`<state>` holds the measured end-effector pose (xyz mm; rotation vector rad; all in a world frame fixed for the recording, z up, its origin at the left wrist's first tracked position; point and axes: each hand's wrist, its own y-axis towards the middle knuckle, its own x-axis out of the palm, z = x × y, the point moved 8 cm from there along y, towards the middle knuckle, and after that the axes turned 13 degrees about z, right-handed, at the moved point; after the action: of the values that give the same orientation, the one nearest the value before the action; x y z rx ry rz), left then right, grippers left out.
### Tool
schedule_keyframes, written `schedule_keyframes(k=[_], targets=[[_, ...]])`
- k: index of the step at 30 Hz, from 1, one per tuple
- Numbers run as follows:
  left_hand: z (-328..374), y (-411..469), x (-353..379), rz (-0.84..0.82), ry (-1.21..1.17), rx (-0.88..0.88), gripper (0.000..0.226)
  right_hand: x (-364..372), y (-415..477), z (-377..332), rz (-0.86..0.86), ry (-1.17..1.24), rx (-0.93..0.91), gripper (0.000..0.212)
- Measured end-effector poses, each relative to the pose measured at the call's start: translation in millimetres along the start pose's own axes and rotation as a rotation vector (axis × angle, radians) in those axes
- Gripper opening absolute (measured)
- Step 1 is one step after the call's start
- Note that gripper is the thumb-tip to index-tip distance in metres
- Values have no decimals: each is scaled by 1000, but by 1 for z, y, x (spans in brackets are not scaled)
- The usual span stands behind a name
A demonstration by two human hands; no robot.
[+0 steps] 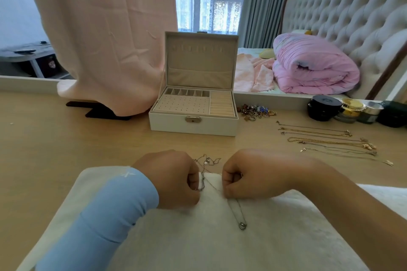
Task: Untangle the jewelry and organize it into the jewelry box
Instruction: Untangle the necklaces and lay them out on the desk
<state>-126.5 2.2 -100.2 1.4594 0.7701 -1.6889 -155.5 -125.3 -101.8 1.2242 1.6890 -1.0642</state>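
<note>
Low in the middle, the left hand and right hand are curled shut, pinching a tangled silver chain over a white cloth. Untangling is underway. Next, I think: pull gently apart. The open jewelry box waits just above.

Two bare hands and forearms are seen from above. The left hand is bare from the wrist down, and the left forearm is covered by a light blue sleeve of smooth, close-fitting fabric, creased near the elbow. A small white cross-shaped mark is printed close to the cuff. The right hand and right forearm are left uncovered; no ring, watch or bracelet is seen.
</note>
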Motion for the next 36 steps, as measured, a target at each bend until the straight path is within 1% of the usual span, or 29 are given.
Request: schedule_keyframes(k=[2,4,6,8,11,14,16,17,19,21,24,30,32,36], targets=[[-9,-3,1,-82,-61,-41,12,-3,-2,9,-42,-13,33,12],[-19,-8,2,-175,-118,-95,14,-4,-6,17,-121,-32,75,13],[-27,-13,4,-264,-139,-132,15,-3,-12,20,-204,-53,99,13],[-30,-18,5,-318,-145,-148,16,-2,-14,21,-250,-90,108,13],[-26,-21,7,-378,-131,-127,15,-3,-16,21,-274,-110,121,11],[-21,-25,13,-431,-97,-113,16,-7,-15,17,-211,-99,111,19],[-22,-25,12,-395,-61,-124,26,-11,-9,10,-94,-87,58,21],[-23,-22,10,-345,-48,-123,30,-11,-6,4,-34,-60,19,19],[-21,-14,1,-200,-47,-89,27,-8,-1,-6,45,15,-64,11],[-11,-8,-4,-97,-120,-14,19,-3,3,-13,79,40,-121,5],[6,-5,1,-86,-208,66,10,-1,7,-18,136,15,-190,9],[6,-4,4,-77,-181,61,12,1,9,-19,150,26,-265,13],[7,-4,6,-88,-179,57,10,2,8,-21,156,-36,-291,14],[5,-4,9,-78,-161,50,8,1,3,-25,202,-179,-362,7]])
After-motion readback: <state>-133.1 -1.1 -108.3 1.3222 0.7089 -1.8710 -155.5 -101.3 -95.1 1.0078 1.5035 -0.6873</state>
